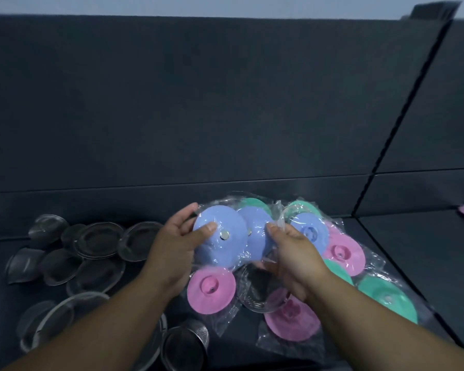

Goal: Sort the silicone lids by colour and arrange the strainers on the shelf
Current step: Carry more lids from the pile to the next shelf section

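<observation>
Two blue lids (220, 236) (bagged) gripped by left hand (172, 247) and right hand (289, 253).

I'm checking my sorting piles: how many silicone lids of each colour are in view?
Blue lids: 3
Green lids: 4
Pink lids: 4, perhaps a fifth partly hidden
Total: 11 clearly seen

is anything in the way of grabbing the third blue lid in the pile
Nothing lies over the third blue lid but its own clear bag; it sits on top, overlapping a pink lid and a green lid. Both hands are full: the left hand grips a blue lid, the right hand a second blue lid.
</observation>
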Demonstrator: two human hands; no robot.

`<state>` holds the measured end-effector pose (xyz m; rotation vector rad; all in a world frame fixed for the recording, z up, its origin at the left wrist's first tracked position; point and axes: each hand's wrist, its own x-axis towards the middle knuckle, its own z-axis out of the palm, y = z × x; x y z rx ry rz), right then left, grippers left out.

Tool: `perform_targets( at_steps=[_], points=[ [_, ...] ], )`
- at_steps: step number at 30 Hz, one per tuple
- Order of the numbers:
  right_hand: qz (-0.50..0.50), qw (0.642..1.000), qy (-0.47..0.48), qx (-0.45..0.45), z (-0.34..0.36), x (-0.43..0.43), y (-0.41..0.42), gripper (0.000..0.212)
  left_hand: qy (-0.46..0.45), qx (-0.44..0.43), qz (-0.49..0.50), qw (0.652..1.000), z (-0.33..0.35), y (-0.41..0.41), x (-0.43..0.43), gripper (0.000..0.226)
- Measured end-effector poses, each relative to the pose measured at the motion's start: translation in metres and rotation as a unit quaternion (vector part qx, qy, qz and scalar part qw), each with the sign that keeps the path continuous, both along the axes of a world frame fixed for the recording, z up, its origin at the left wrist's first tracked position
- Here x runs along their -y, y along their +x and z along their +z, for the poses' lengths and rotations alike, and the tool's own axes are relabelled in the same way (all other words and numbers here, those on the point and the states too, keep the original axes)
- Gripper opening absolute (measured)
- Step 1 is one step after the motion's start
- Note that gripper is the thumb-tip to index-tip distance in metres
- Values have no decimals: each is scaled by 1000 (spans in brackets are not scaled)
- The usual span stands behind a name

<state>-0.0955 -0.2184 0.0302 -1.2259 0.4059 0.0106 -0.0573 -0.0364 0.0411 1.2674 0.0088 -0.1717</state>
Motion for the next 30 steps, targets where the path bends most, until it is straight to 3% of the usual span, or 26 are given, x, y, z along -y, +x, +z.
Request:
perform_targets(
  at_steps=[3,6,8,10,14,17,19,21,23,26,28,30],
  points=[
    [52,998,44,16,-1,2,-8,13,90,32,-8,995,-7,-4,11,58],
    [80,996,24,29,-4,2,-15,31,172,57,-3,984,-13,-8,22,62],
    [88,995,29,26,-5,3,-21,26,210,42,-33,976,-16,-10,27,74],
    [96,995,34,16,-7,6,-24,22,190,-16,-89,978,-19,-10,28,89],
    [138,990,30,16,-8,15,-28,20,115,-97,-168,974,-23,-9,27,78],
    [79,990,-111,19,-5,28,-20,15,144,-76,-120,979,-28,-7,30,54],
    [-25,980,-194,46,-5,46,-8,13,155,-65,-90,982,-29,-7,31,57],
    [-104,936,-332,48,-8,72,3,21,156,-56,-75,983,-31,-5,32,68],
    [-82,881,-465,-3,-13,97,10,55,162,-46,-63,984,-32,-5,33,67],
    [5,838,-541,-68,-22,118,22,103,172,-38,-41,984,-34,-5,37,53],
    [40,823,-559,-92,-27,120,28,112,175,-30,-25,984,-36,-5,41,50],
    [37,816,-572,-74,-32,119,30,108,178,-24,-12,984,-37,-5,44,49]
  ],
)
